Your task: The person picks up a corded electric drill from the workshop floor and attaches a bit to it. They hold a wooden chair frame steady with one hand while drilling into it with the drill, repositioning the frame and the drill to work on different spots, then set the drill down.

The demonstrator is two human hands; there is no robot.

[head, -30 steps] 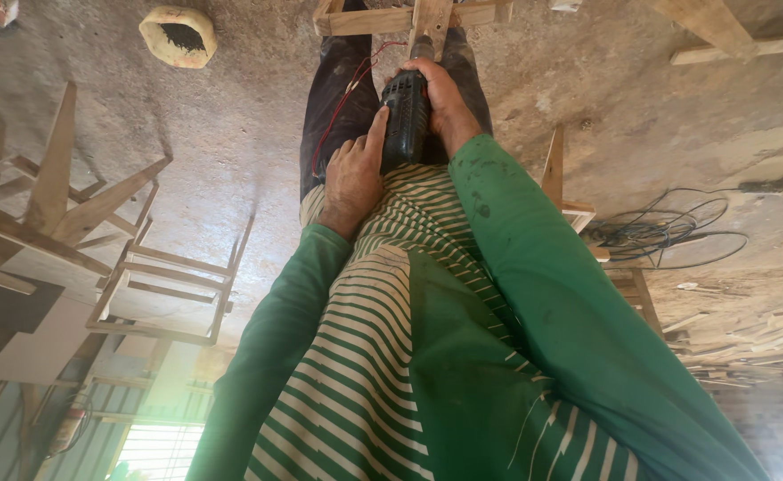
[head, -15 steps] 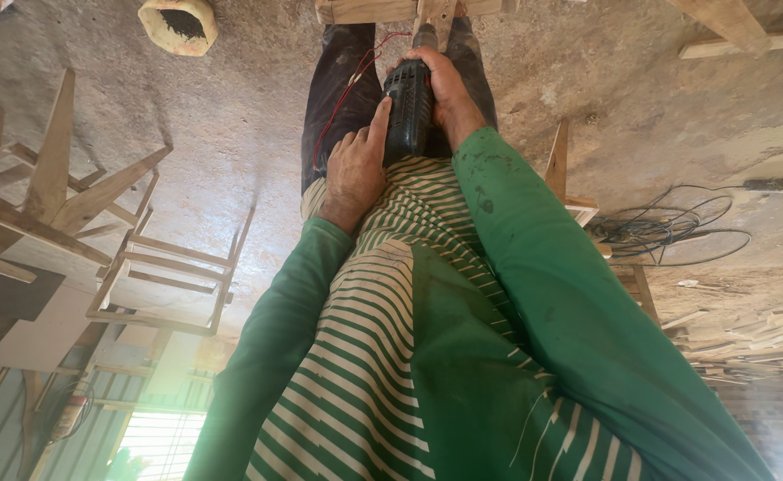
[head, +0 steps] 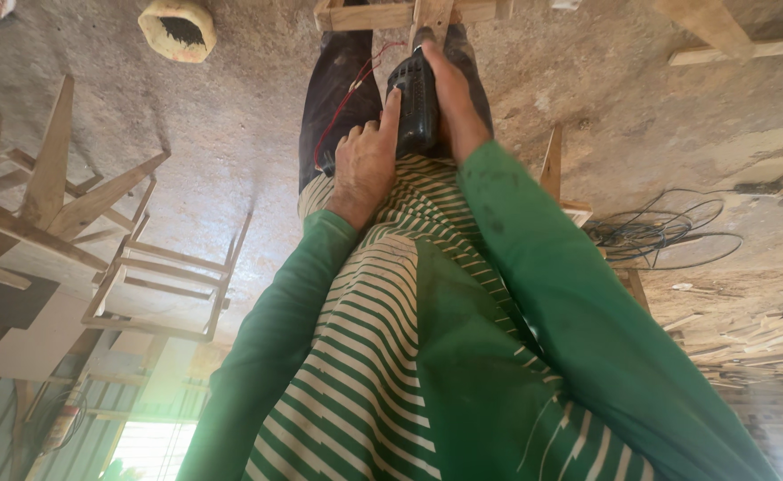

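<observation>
Both hands grip a black power drill [head: 415, 102], held nose-down against a pale wooden frame [head: 391, 13] that sits at the top edge of the view, just past the person's dark trousers. The left hand [head: 367, 165] is wrapped around the near end of the drill body, fingers closed on it; the right hand [head: 452, 107] lies clenched along its far side, pressing toward the wood. A thin red wire [head: 349, 93] runs from the drill across the left trouser leg.

The wire hangs close to the left hand and leg, so it could snag or get pulled if the drill twists. The bit's contact with the wood is hidden, so a slip off the narrow rail toward the legs seems the main risk.

A round yellow-rimmed container [head: 176, 27] lies on the dusty floor well apart to the left; its inside looks dark, contents unclear. Unfinished wooden chair frames [head: 155, 285] and a tangle of black cable [head: 668, 232] lie around.
</observation>
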